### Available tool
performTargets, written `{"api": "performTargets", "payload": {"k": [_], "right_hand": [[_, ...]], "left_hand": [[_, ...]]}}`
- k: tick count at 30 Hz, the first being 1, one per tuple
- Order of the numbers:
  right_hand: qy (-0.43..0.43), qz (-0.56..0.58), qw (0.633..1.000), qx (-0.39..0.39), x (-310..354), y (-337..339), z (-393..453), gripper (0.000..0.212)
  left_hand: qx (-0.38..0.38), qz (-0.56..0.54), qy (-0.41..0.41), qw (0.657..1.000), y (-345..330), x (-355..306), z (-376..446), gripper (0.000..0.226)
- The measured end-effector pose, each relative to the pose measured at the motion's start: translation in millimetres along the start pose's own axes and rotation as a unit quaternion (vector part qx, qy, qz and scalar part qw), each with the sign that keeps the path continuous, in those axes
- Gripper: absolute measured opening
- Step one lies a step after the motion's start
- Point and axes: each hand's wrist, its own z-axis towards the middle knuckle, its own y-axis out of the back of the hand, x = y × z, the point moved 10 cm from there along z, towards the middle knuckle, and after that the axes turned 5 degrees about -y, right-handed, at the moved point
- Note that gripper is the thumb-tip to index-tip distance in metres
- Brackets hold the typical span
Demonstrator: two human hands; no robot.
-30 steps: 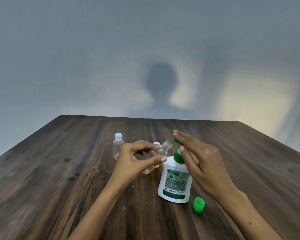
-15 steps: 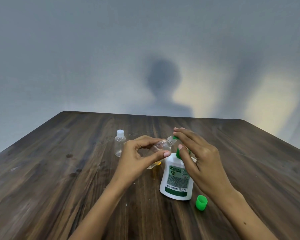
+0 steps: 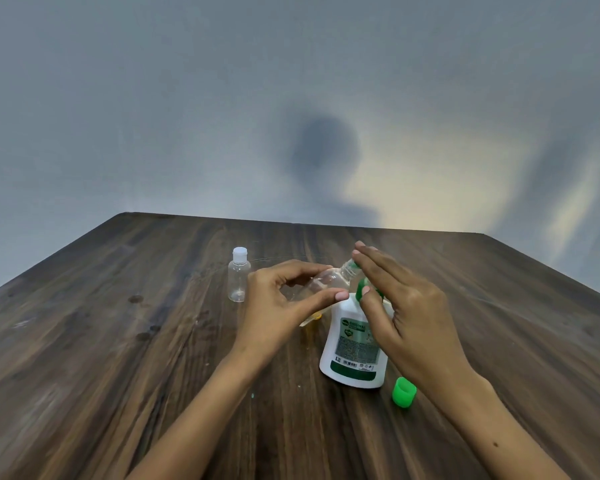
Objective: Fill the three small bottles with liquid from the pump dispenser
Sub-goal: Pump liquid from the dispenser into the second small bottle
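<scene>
Currently, head view: the left hand [image 3: 278, 303] pinches an uncapped clear small bottle [image 3: 321, 282] between thumb and curled fingers, holding it tilted in the air with its open neck pointing up and to the right. The neck sits right at the green pump head [image 3: 362, 289] of the white pump dispenser [image 3: 352, 344]. Whether neck and spout actually touch cannot be told; the right hand covers that spot.

The right hand [image 3: 406, 313] lies over the pump head with fingers straight, flat and close together, fingertips reaching past the neck of the held bottle. It wraps nothing.

The dispenser stands upright on the dark wooden table [image 3: 118, 358], label toward the camera, green band at its base. A loose green cap [image 3: 404, 392] rests on the table just beside the dispenser's base, to its right, below the right wrist.

A second small bottle [image 3: 239, 278], clear with a white cap on, stands upright to the left, apart from the left hand. Some yellowish thing [image 3: 311, 317] shows under the left hand, mostly hidden; cannot identify it.

A shadow [image 3: 323, 150] falls on the grey wall behind the table.
</scene>
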Motion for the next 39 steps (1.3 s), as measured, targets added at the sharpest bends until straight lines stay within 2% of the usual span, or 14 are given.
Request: {"api": "performTargets", "payload": {"k": [9,14,18,23,31,35,39], "right_hand": [[-0.017,0.027,0.998,-0.047,0.8,2.1,-4.4,0.050],[-0.009,0.022,0.999,-0.047,1.8,4.6,1.2,0.048],[-0.021,0.021,0.999,-0.045,0.1,2.0,-3.9,0.049],[-0.019,0.014,0.999,-0.031,3.4,2.9,-1.3,0.051],[-0.024,0.057,0.998,-0.021,-3.5,-0.7,-4.4,0.050],[-0.033,0.069,0.997,-0.023,-6.3,-3.0,-5.9,0.050],[-0.025,0.061,0.998,-0.025,-3.2,2.1,-1.6,0.049]], "left_hand": [[-0.021,-0.024,0.008,0.999,1.0,5.7,-4.1,0.039],[-0.032,-0.039,0.013,0.999,0.9,6.5,-6.0,0.042],[-0.023,-0.049,0.023,0.998,1.6,7.9,-7.8,0.036],[0.029,-0.075,0.052,0.995,-7.4,13.9,-9.3,0.040],[0.127,-0.066,0.029,0.989,-15.6,10.0,-6.3,0.052],[0.098,-0.072,0.036,0.992,-11.0,11.7,-4.9,0.046],[0.032,-0.099,0.064,0.993,0.1,17.2,-5.4,0.043]]}}
